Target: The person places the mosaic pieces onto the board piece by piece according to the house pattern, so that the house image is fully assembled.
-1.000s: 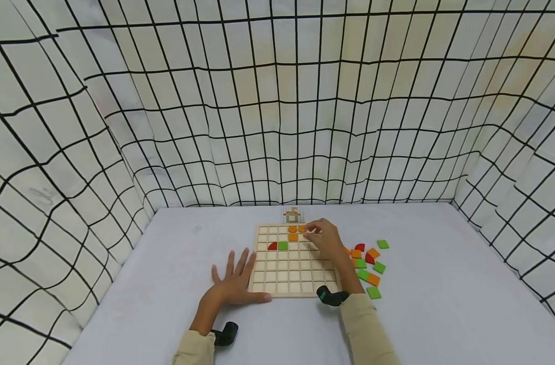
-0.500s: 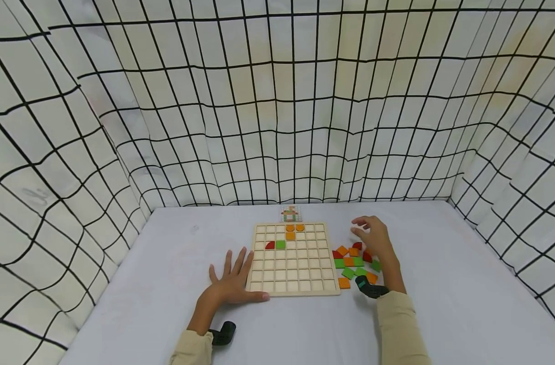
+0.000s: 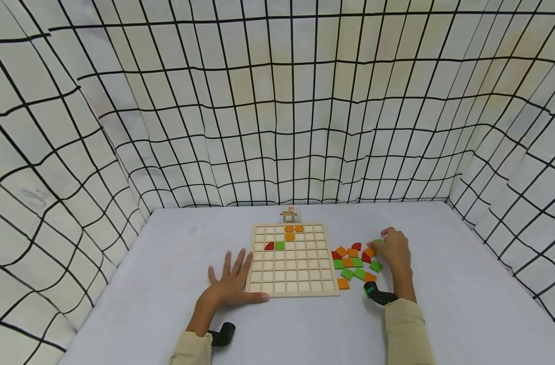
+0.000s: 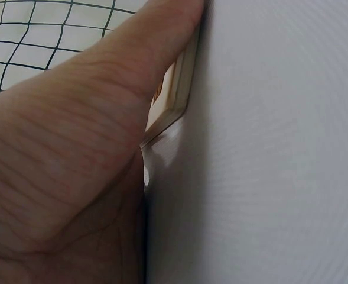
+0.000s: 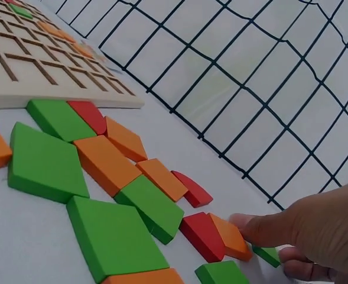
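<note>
My left hand [image 3: 231, 289] lies spread beside the near left corner of a wooden grid board [image 3: 300, 279], its thumb along the front edge. In the left wrist view that thumb hides most of the board [image 4: 182, 89]. Two orange round tiles, an orange square tile [image 3: 289, 236], a red quarter-circle tile [image 3: 269, 246] and a green square tile [image 3: 279, 245] sit in its cells. Right of the loose tiles, my right hand [image 3: 397, 251] pinches a green square tile [image 5: 267, 255] between thumb and curled fingers, close to an orange tile [image 5: 230, 235].
Several loose green, orange and red tiles [image 3: 347, 262] lie on the white table right of the board. A small pattern card [image 3: 289, 215] stands or lies behind the board; I cannot tell which. White sheeting with a black grid [image 3: 277, 116] encloses the table.
My right hand has gone from the board's top row to the right, then down onto the green tile at the far right. An orange round tile stays in the top row. The left hand keeps its place.
</note>
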Motion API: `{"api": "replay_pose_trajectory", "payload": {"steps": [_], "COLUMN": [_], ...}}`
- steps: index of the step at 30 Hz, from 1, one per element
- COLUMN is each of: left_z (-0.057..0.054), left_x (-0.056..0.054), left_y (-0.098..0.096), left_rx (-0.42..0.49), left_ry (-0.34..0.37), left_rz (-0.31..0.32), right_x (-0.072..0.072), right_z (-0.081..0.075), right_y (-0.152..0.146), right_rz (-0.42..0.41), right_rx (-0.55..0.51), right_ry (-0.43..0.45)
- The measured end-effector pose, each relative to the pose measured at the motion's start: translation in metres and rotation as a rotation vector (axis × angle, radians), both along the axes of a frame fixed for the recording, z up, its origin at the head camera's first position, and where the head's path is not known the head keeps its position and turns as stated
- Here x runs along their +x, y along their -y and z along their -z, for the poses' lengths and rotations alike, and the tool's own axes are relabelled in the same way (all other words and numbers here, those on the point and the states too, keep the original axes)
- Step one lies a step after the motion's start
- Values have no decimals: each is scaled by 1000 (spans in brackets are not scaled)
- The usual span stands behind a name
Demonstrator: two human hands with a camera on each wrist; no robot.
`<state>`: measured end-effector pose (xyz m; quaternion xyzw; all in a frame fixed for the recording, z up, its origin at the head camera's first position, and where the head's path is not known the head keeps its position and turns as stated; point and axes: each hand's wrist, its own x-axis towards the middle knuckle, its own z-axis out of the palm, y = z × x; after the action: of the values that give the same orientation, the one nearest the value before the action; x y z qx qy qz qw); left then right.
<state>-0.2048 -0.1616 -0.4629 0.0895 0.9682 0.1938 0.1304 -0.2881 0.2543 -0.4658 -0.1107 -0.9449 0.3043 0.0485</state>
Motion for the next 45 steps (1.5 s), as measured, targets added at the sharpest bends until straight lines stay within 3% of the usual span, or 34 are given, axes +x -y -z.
{"api": "replay_pose_trajectory", "payload": {"steps": [4,10,20,24,32,39,45], "left_z": [2,5,7,10,6,6,1], "left_x": [-1,-2,-3,-4,-3,-1,-1], "left_y": [0,3,4,5,4,5,3], "left_rx": [5,30,27,18,39,47,21], "left_ry": [-3,-1,-3,-2,6,-12,2], "left_rz": [2,8,5,4,9,7,3], "right_x": [0,-3,-5,-4,-8,-16,-20], "right_z": [1,4,10,11,12,13,12], "right_y": [-2,-8,-25,-20,-8,11,35], "right_rz": [4,-100,-189,-189,-207,-285,-397], "right_rx": [10,-30,-35,-52,-45,-39,-75], "right_ry": [13,-46,-28,-35,-86,-92,-181]}}
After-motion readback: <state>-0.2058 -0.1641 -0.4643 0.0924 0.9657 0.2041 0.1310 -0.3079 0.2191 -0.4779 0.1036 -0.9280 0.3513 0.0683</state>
